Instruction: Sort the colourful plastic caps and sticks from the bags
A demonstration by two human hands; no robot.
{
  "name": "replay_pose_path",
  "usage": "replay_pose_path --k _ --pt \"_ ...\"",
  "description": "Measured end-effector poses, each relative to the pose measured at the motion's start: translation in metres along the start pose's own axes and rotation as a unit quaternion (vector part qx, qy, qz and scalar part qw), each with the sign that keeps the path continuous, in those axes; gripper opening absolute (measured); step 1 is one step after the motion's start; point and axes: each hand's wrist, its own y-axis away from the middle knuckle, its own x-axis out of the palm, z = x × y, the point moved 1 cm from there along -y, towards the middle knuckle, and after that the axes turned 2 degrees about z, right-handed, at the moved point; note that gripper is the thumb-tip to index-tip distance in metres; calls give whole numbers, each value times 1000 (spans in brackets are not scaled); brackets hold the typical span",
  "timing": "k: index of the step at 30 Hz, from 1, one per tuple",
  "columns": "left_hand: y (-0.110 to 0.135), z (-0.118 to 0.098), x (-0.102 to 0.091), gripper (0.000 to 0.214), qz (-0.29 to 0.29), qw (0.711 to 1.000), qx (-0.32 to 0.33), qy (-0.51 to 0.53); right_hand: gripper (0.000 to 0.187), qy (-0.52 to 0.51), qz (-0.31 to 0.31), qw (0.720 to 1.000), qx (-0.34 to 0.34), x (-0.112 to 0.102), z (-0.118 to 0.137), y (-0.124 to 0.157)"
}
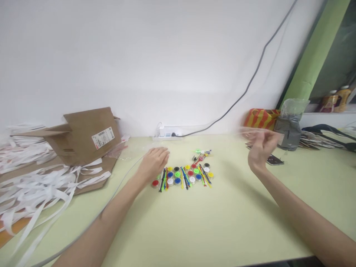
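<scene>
My left hand [155, 159] is low over the left end of a group of small coloured plastic parts, back of the hand up, fingers together and loosely stretched; the fingertips are partly hidden. Round clear pieces with coloured centres, such as a red one [155, 183] and a white one [192, 179], lie between bundles of thin arrow-shaped sticks [184, 178]. Behind them is a small loose pile of similar coloured pieces [200, 157]. Raised off the table to the right, my right hand [261, 148] pinches a thin clear plastic bag [247, 131], smeared by motion.
An open cardboard box [89, 137] and tangled white straps [41, 196] cover the left. A power strip [167, 132] with a grey cable lies by the wall. At right are a phone [274, 160], a striped bag [260, 118] and a grey plastic-wrapped bundle [289, 131].
</scene>
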Motion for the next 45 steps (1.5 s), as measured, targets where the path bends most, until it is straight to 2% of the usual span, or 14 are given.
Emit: replay_pose_path --k 2,3,6,9,11,13,17,20,25,29,34,39,43,45 --pt "-1 -26 -13 36 -28 999 31 31 19 -41 -32 997 -57 8 19 11" --pt "-1 -39 -19 37 -36 997 42 58 21 -76 -22 996 -40 15 29 22" --pt "0 -67 -29 37 -33 982 1 188 24 -170 94 975 111 44 56 68" --pt "3 -73 -25 34 10 937 -94 338 26 -214 208 917 264 65 82 119" --pt "5 -71 -18 38 13 897 -152 415 28 -227 286 886 287 68 98 145" --pt "8 -71 -10 39 -22 855 -197 480 33 -224 345 861 299 63 108 162" --pt "10 -76 1 33 -100 796 -221 555 45 -214 351 847 337 50 106 170" --pt "8 -77 -1 33 -100 785 -217 572 46 -196 339 850 352 50 93 162" --pt "4 -66 -7 39 -57 787 -193 583 48 -215 348 830 379 55 77 150" --pt "4 -56 -6 41 -33 788 -204 580 43 -231 346 850 324 53 81 146" --pt "3 -49 -3 40 -26 786 -219 577 32 -176 348 890 235 53 85 142" --pt "3 -36 6 44 -46 791 -254 555 34 -114 386 891 208 55 76 146" --pt "9 -1 11 43 -64 800 -333 495 34 -31 328 942 56 50 75 140" --pt "14 20 10 40 -26 805 -349 479 33 -5 300 954 -15 48 76 135"
